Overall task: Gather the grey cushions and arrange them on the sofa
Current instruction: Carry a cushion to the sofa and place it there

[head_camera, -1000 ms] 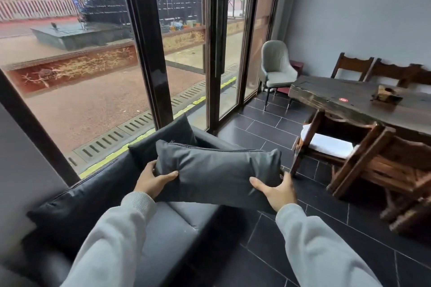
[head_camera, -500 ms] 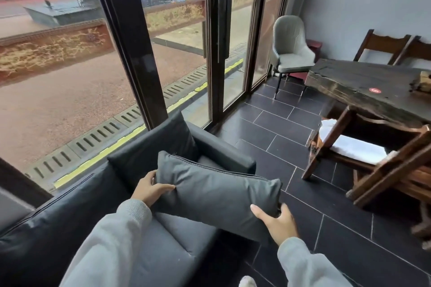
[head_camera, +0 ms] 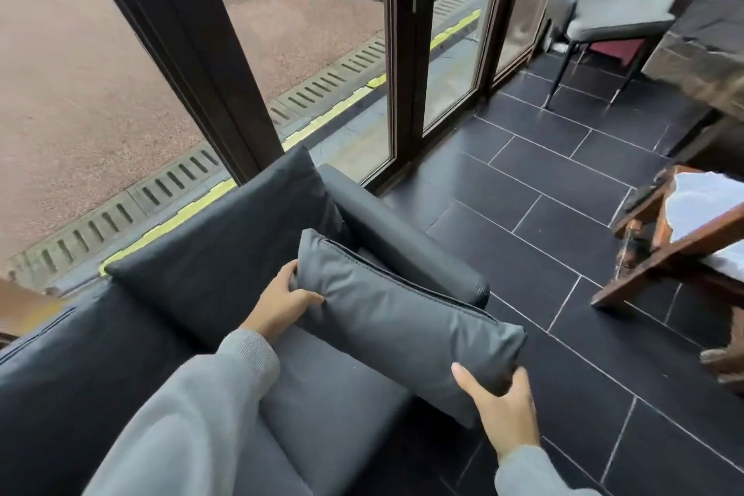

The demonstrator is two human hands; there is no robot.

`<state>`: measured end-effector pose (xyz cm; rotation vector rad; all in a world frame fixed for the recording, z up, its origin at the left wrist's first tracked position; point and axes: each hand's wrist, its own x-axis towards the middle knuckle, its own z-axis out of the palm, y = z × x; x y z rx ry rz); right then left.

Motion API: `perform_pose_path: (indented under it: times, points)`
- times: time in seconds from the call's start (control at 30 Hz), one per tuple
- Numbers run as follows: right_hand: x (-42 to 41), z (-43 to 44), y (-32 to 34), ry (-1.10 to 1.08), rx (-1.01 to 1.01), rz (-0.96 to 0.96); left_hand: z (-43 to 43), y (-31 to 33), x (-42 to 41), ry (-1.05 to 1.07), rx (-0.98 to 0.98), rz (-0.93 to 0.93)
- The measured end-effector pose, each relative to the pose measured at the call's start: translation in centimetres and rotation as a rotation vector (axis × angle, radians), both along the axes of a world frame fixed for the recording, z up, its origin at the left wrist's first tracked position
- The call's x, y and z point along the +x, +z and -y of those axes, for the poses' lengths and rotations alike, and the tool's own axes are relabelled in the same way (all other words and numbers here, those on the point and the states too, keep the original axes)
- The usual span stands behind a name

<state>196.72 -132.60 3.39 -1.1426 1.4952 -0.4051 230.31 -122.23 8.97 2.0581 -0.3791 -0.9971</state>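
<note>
A single wide-angle head-worn view looks steeply forward and down from close above both hands, left hand [head_camera: 282, 304] and right hand [head_camera: 501, 409], taking in the sofa [head_camera: 330, 407] beneath them and the tiled floor [head_camera: 563, 213] beyond the right hand

Dark grey sofa [head_camera: 330, 407]; one back cushion [head_camera: 225, 250] leaning on it

Both arms wear the same light grey sweatshirt of soft, plain knit cloth, loose and faintly creased along the forearms. Each sleeve ends in a narrow ribbed cuff that sits snug at the wrist, just short of the left hand [head_camera: 282, 308] and the right hand [head_camera: 501, 411]. Both hands are bare, with no glove, ring, watch or band, and the fingers [head_camera: 463, 372] show short, unpainted nails
</note>
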Motion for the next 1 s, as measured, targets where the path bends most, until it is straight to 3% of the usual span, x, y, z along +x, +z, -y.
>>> perform_pose_path:
  times: [0.2,0.43,0.7,1.0]
  points:
    - [3.2,2.6,-9.4,-0.113,-0.006,-0.015,6.8,-10.9,2.8,-0.002,-0.069,-0.071]
    - [7.5,5.3,-19.1,-0.236,-0.157,-0.016,16.5,-21.5,6.2,0.079,-0.125,-0.112]
    - [13.1,5.9,-24.8,-0.106,-0.152,-0.117,18.6,-26.1,11.1,0.072,-0.130,-0.133]
    - [15.1,9.6,-25.6,0.027,-0.252,-0.175,19.4,-27.5,14.6,0.023,-0.104,-0.164]
